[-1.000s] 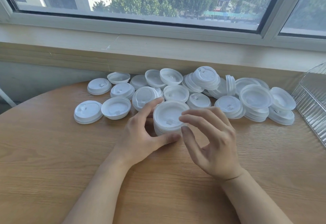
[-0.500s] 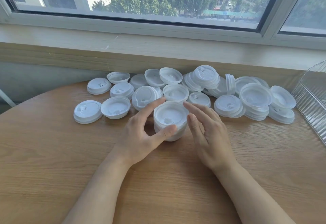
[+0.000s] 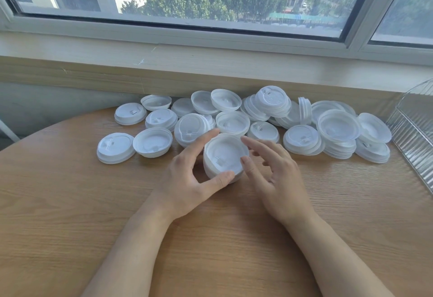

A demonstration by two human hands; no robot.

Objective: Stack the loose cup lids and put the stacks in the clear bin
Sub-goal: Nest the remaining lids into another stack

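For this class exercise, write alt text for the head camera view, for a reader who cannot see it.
A person's left hand grips a short stack of white cup lids on a round wooden table, while the right hand hovers open beside it. Many loose white lids lie scattered behind, below a window, with a clear bin at the right edge.

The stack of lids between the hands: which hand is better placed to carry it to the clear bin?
Probably the left hand: its thumb and fingers already curl round the stack of lids. The right hand only touches the stack with loose fingers, though the clear bin stands on the right side.
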